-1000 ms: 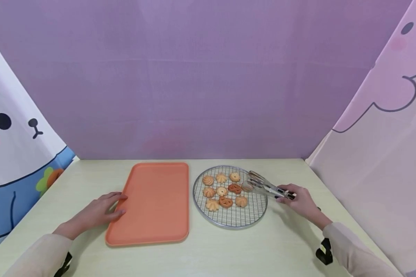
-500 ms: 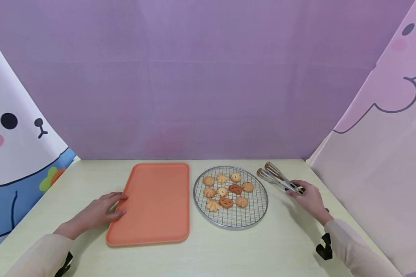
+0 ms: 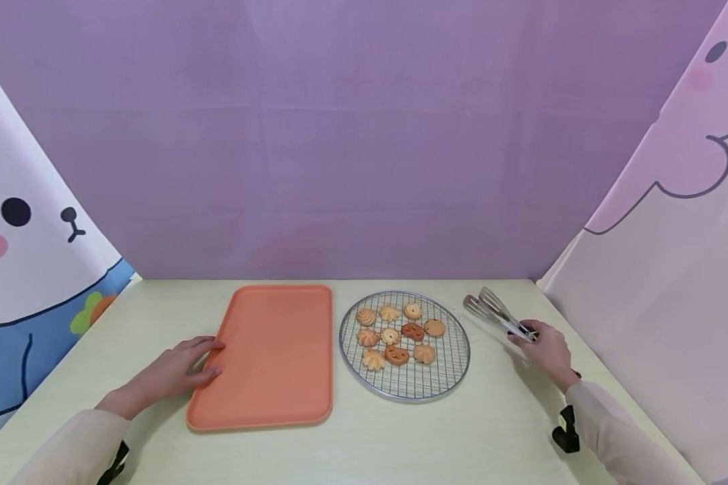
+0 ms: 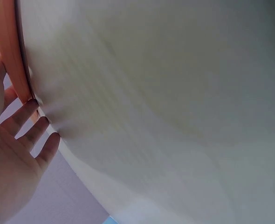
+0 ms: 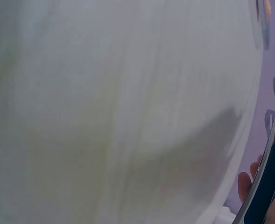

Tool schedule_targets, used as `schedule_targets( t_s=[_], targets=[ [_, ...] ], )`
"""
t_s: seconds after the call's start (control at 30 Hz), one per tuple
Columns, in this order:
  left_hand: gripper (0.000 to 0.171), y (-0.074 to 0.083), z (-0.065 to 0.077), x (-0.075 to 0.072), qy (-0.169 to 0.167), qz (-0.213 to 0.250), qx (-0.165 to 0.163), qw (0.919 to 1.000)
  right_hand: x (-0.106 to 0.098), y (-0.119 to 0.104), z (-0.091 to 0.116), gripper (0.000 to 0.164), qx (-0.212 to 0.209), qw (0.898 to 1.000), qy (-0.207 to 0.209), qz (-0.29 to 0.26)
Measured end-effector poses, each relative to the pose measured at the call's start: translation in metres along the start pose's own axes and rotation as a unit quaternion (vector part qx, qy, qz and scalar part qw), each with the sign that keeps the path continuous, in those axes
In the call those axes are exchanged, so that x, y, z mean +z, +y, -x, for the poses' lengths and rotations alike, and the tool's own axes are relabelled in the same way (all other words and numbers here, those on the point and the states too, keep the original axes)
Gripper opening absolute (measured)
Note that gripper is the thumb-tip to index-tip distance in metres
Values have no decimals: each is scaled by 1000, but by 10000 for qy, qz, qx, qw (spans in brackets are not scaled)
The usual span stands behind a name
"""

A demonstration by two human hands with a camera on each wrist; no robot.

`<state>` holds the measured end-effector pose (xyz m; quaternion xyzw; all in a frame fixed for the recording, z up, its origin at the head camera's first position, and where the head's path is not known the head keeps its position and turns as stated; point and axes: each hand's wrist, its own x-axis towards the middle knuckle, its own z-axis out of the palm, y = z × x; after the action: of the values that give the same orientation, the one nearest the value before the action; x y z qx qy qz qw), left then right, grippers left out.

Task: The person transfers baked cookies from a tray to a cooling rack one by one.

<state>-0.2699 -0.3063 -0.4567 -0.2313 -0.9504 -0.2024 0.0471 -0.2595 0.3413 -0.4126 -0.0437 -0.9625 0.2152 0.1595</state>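
My right hand (image 3: 544, 350) holds metal tongs (image 3: 497, 313) by the handle end, above the table to the right of the cooling rack. The tongs' two slotted heads stand apart with nothing between them. In the right wrist view the fingers wrap the dark-lined tongs (image 5: 266, 186) at the right edge. My left hand (image 3: 168, 372) rests at the left rim of an orange tray (image 3: 267, 357), fingers loosely extended and touching it. The left wrist view has that hand (image 4: 16, 158) with its fingertips along the tray's edge (image 4: 9, 46). No item lies on the tray.
A round wire cooling rack (image 3: 421, 384) sits right of the tray, with several cookies on it, among them a brown pretzel-shaped cookie (image 3: 397, 355) and a round cookie (image 3: 434, 328). The pale table (image 3: 394, 444) ends at a purple cloth backdrop (image 3: 364, 168).
The tongs have come off the rack's right side and moved right with my right hand, leaving the round cookie on the rack. My left hand stays at the tray.
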Motion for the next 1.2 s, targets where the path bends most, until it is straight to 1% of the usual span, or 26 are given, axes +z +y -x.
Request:
schedule_targets(
  t_s=[0.2,0.5,0.7,0.9,1.2],
  targets=[
    [53,0,0,0,98,-73,119,9999,5,8,0,44,-12,9999,-71,85],
    [52,-4,0,2,135,-73,172,9997,10,10,2,44,63,9998,-109,136],
    [52,-4,0,3,160,-88,181,9997,14,13,1,42,43,9999,-39,152],
    [50,-2,-1,2,186,-101,209,9996,14,10,1,39,107,9998,54,148],
    [51,-4,-1,2,117,-138,201,9996,11,7,2,46,180,9995,-198,153]
  ],
)
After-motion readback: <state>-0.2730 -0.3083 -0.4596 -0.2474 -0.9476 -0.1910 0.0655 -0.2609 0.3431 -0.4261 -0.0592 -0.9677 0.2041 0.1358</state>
